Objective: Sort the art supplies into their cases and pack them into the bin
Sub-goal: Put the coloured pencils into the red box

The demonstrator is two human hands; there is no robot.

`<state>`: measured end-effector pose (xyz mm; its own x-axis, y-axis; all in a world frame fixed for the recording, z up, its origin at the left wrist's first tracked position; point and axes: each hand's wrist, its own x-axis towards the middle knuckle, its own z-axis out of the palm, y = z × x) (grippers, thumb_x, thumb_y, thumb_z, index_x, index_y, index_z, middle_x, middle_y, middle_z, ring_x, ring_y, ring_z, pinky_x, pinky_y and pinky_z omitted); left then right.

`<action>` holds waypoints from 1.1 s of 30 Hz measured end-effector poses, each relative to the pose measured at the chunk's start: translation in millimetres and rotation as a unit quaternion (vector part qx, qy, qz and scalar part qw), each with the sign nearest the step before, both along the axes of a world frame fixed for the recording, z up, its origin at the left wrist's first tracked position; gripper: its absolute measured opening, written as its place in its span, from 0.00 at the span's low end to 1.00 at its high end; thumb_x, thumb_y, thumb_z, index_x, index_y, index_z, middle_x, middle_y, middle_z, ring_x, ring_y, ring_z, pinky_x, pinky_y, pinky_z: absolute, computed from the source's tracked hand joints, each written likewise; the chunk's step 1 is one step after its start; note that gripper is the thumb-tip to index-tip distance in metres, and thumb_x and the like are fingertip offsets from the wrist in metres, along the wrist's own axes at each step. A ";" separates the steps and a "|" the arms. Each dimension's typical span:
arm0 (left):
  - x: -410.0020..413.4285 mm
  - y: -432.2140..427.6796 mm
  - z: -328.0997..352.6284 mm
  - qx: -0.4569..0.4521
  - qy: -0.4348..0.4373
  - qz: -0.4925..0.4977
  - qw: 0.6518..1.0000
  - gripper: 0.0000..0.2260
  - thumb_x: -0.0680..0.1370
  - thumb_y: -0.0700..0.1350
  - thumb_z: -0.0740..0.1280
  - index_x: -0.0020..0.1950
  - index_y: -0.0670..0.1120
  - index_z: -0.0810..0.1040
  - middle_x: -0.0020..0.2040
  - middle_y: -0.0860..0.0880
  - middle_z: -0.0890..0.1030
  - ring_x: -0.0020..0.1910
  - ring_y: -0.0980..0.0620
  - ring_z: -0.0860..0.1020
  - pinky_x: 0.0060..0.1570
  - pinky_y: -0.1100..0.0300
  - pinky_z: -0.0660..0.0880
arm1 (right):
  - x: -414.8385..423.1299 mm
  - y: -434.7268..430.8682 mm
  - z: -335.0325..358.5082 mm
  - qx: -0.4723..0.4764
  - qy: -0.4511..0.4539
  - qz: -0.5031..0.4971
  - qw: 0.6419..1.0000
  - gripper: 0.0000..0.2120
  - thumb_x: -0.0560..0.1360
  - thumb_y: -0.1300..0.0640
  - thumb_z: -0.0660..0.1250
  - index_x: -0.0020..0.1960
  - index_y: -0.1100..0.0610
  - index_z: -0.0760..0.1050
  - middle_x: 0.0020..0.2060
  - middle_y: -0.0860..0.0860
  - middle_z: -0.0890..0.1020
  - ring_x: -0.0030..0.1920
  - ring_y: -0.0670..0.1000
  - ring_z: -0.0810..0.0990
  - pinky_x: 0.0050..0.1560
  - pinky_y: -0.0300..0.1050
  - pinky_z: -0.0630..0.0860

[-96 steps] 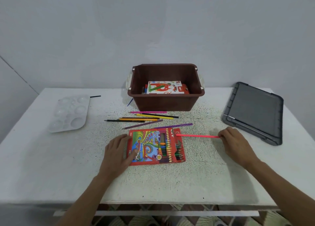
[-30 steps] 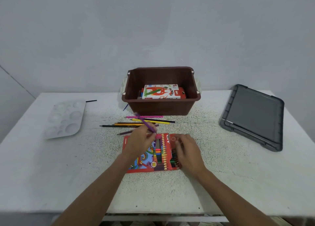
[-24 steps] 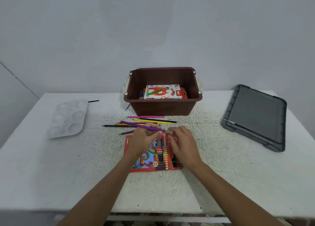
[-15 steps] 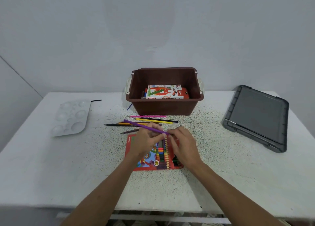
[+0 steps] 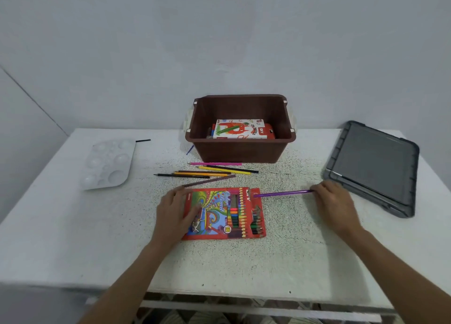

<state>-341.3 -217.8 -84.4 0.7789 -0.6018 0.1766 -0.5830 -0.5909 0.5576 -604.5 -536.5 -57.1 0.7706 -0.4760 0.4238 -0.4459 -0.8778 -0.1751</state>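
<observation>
Speckled white table [image 5: 73, 238], plain pale wall [image 5: 219, 42], perhaps patterned floor [image 5: 195, 316].

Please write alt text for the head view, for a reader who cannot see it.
The right hand holds a purple pencil by its end, its tip at the open end of a red pencil case that the left hand presses on a white table. Behind lie loose pencils, a brown bin with an oil pastels box, a grey lid and a palette.
</observation>
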 end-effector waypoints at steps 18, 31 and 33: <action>-16.2 11.4 -12.6 0.027 -0.020 -0.027 0.999 0.31 0.74 0.68 0.57 0.70 0.49 0.70 0.71 0.47 0.70 0.66 0.47 0.73 0.66 0.44 0.69 | -5.0 -22.4 6.5 -0.073 -0.056 0.019 0.996 0.09 0.78 0.62 0.64 0.52 0.65 0.80 0.43 0.58 0.81 0.40 0.59 0.76 0.40 0.51 0.70; -15.0 10.5 -14.6 0.024 -0.035 -0.030 0.999 0.30 0.74 0.67 0.58 0.69 0.49 0.71 0.70 0.47 0.72 0.65 0.46 0.74 0.65 0.45 0.70 | 34.1 29.4 -3.2 -0.073 0.017 0.124 0.990 0.12 0.67 0.65 0.78 0.49 0.63 0.82 0.39 0.55 0.80 0.36 0.54 0.76 0.39 0.45 0.68; -14.5 10.8 -15.3 0.023 -0.038 -0.030 0.999 0.30 0.74 0.68 0.58 0.69 0.49 0.71 0.70 0.47 0.71 0.66 0.46 0.74 0.65 0.45 0.71 | 44.8 45.2 -8.2 -0.051 0.020 0.146 0.988 0.10 0.69 0.61 0.77 0.49 0.60 0.82 0.39 0.52 0.80 0.37 0.52 0.75 0.40 0.43 0.65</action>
